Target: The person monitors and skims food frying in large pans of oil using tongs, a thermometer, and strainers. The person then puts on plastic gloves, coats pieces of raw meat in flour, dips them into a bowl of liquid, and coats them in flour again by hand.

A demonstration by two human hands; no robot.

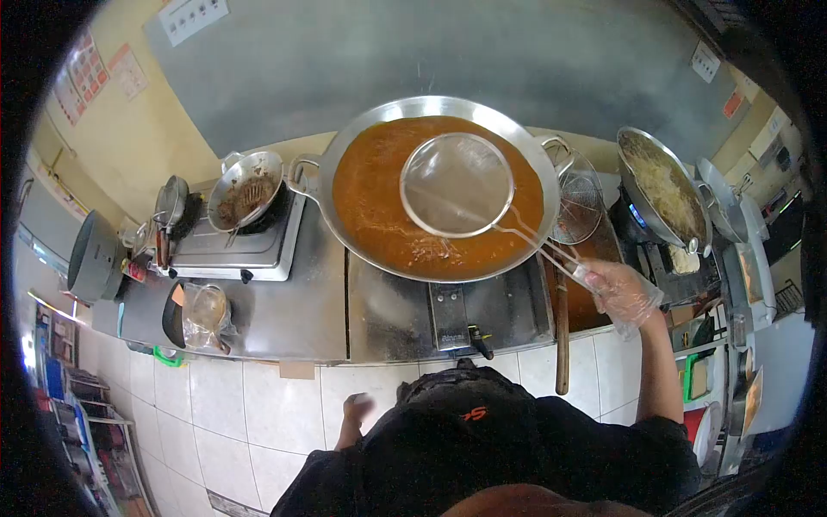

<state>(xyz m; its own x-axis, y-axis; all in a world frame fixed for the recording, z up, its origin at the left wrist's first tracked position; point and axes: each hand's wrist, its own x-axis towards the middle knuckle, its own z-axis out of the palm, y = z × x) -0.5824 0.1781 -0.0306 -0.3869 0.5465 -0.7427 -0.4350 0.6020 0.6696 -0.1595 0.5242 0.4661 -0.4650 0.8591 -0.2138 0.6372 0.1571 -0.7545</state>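
My right hand (617, 291), in a clear plastic glove, is closed on the wire handle of a round fine-mesh strainer (457, 184). The strainer is over a large two-handled wok (349, 146) that holds orange-brown liquid (370, 207); whether its mesh touches the liquid is hard to tell. My left hand (358, 407) hangs low near my body, away from the counter, blurred by motion, its fingers not clear. Just left of my right hand, a long wooden handle (562, 336) sticks out over the counter's front edge.
A smaller pan (248, 191) with brown food sits on the silver stove (267, 250) at left. At right, a wok (662, 185) holds pale frying food. A wire skimmer (577, 207) lies between the woks. A plastic-covered container (207, 310) stands front left.
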